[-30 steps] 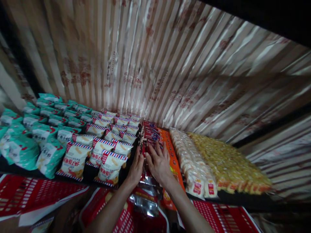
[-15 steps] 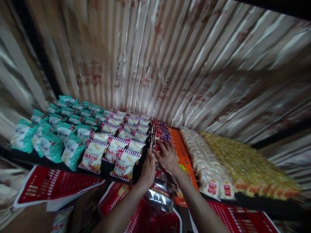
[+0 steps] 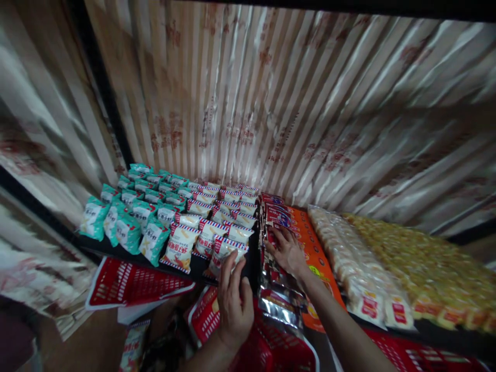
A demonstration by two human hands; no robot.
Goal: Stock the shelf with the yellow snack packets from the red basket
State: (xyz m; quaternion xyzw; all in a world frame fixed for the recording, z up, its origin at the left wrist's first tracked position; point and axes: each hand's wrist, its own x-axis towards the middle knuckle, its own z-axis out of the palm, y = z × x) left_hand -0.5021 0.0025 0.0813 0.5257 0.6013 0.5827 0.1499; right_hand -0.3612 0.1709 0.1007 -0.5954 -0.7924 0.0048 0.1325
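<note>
My right hand (image 3: 289, 250) lies with fingers spread on a row of dark red snack packets (image 3: 277, 214) on the shelf. My left hand (image 3: 234, 302) is raised in front of the shelf edge, fingers apart and holding nothing. Its fingertips overlap the lower part of a white snack bag (image 3: 225, 253) with a striped edge; whether they touch it I cannot tell. A shiny silver and dark red packet (image 3: 281, 305) sticks out over the front edge below my right hand. An orange packet row (image 3: 310, 243) runs along the right side of the dark red ones.
Teal snack bags (image 3: 127, 232) stand in rows at the left. To the right lie clear-wrapped white packs (image 3: 349, 258) and yellow packs (image 3: 418, 263). Red baskets (image 3: 132, 281) sit below the shelf. A corrugated, printed sheet (image 3: 240, 103) forms the back.
My left hand has left the dark red packets and moved left and toward me, its fingers now apart. My right hand stays on the packets. The view has shifted left.
</note>
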